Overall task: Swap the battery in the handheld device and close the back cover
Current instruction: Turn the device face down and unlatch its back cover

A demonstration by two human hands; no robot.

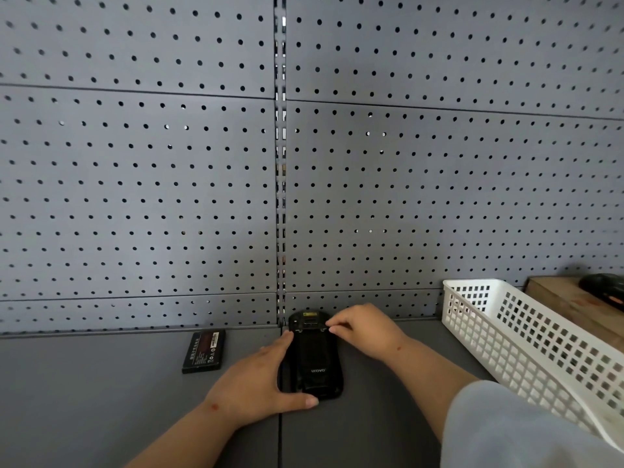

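Observation:
A black handheld device (312,358) lies back up on the grey shelf, its top end against the pegboard, with the back cover on it. My left hand (256,383) cups its left side, with the thumb along the near end. My right hand (363,327) rests at the device's upper right corner, its fingertips pinched at the top edge of the cover. A loose black battery (204,351) with a label lies flat on the shelf to the left of the device, apart from both hands.
A white perforated plastic basket (526,336) stands at the right, angled toward me. Behind it sits a wooden box (567,298) with a dark object (604,287) on top. A grey pegboard wall (169,197) closes off the back.

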